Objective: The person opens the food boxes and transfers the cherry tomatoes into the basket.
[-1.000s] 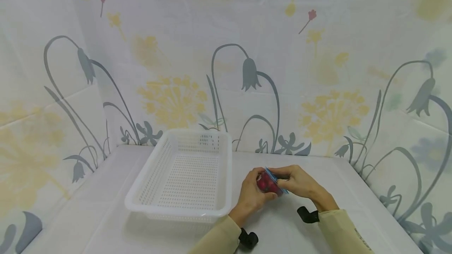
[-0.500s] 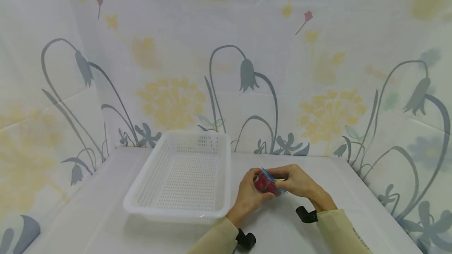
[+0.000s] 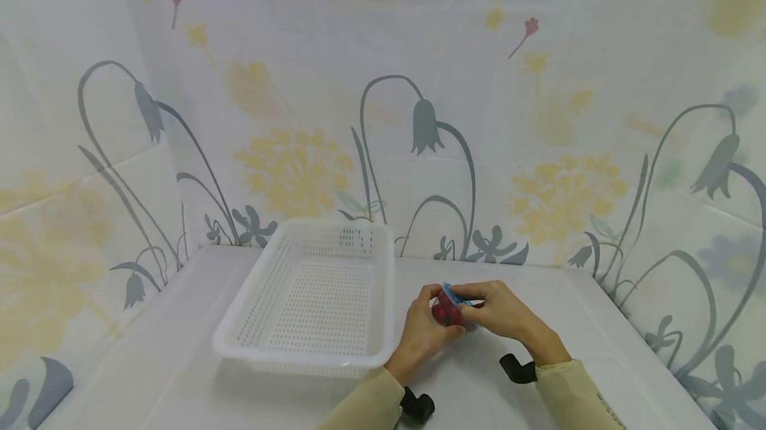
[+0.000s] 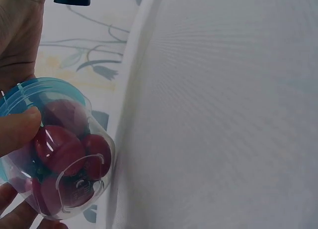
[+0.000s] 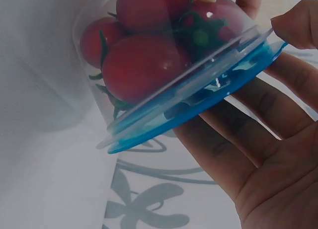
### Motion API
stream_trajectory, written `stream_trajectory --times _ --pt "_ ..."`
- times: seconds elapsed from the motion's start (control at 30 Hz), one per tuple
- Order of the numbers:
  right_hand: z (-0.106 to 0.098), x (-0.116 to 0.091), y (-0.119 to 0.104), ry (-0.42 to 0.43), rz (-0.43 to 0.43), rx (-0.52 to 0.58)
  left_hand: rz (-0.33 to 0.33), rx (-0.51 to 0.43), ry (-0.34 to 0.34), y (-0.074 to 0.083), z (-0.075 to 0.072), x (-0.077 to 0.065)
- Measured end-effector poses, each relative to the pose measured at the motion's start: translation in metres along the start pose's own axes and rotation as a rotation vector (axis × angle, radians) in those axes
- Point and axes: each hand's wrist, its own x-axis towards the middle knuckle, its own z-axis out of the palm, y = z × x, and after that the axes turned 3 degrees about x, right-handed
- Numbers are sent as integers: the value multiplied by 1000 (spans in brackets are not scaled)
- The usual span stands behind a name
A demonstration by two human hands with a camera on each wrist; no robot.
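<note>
A clear plastic tub (image 4: 102,187) of red cherry tomatoes (image 5: 144,65) with green stems is held over the table, tilted on its side. My left hand (image 3: 419,333) grips the tub's body, thumb on the near side and fingers round the far side. Its blue lid (image 5: 198,109) faces right and lies along the tub's rim. My right hand (image 3: 499,310) pinches the lid, with the thumb (image 5: 300,25) at its edge and the fingers spread across its outer face. In the head view the right hand hides part of the lid.
A white perforated plastic basket (image 3: 223,345) stands left of my hands, with no contents showing. The white-covered table (image 3: 479,390) meets a floral cloth backdrop (image 3: 383,151) at the back and sides. Black wrist mounts (image 3: 518,369) stick out from the sleeves.
The tub has shifted slightly left in the hands' grip. My right hand has moved slightly over the lid, so less of its blue edge shows in the head view.
</note>
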Motion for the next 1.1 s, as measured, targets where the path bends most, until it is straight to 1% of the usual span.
stream_trajectory --times 0.2,0.33,0.43,0.53,0.77,1.1 --pt "2 0 -4 3 2 -36 15 23 -3 1 -2 0" --pt "4 -1 -4 9 -50 -78 -5 45 -2 2 -3 0" --pt "4 -1 -4 5 -95 -110 -6 60 11 3 -3 0" --pt "2 -1 -4 -7 -115 -125 -6 66 15 3 -3 1" --pt "-1 0 -6 -25 -108 -110 -12 83 32 5 -3 2" --pt "0 -2 -5 -12 -119 -112 -24 82 19 3 -3 0"
